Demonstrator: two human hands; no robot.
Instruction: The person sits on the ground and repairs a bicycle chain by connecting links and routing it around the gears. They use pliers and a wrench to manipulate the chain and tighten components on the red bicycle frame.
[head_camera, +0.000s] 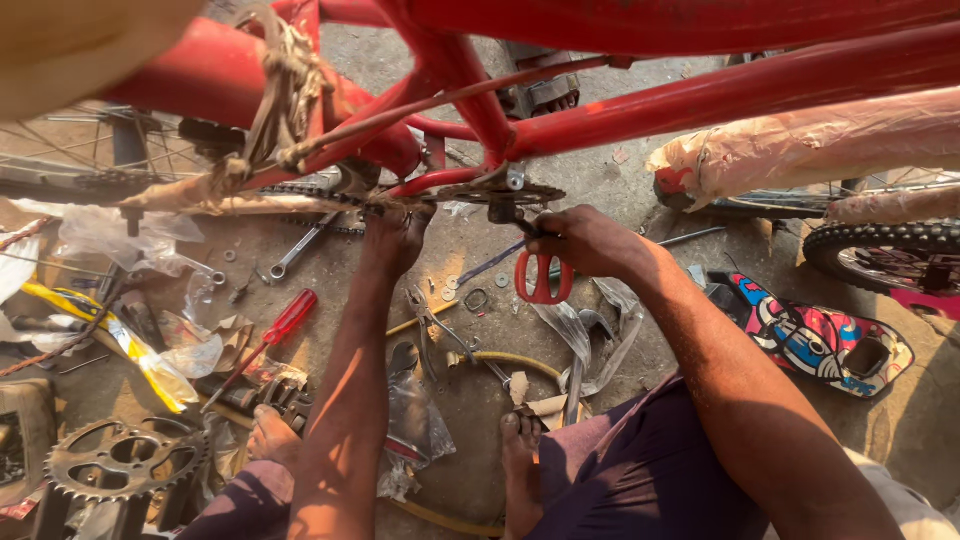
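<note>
A red bicycle frame (700, 95) hangs across the top of the head view, with its chainring (500, 192) and chain (315, 192) at the bottom bracket. My left hand (395, 238) reaches up and grips the chain just left of the chainring. My right hand (585, 240) holds red-handled scissors (543, 278) by the crank, their loops hanging below my fingers. The blades are hidden behind my hand and the crank.
A red-handled screwdriver (275, 335), a spanner (298, 250), washers and plastic wrap lie on the concrete floor. A loose chainring (120, 462) sits lower left. A colourful chain guard (815, 335) and a wrapped wheel (890, 250) lie right. My bare feet (520, 470) rest below.
</note>
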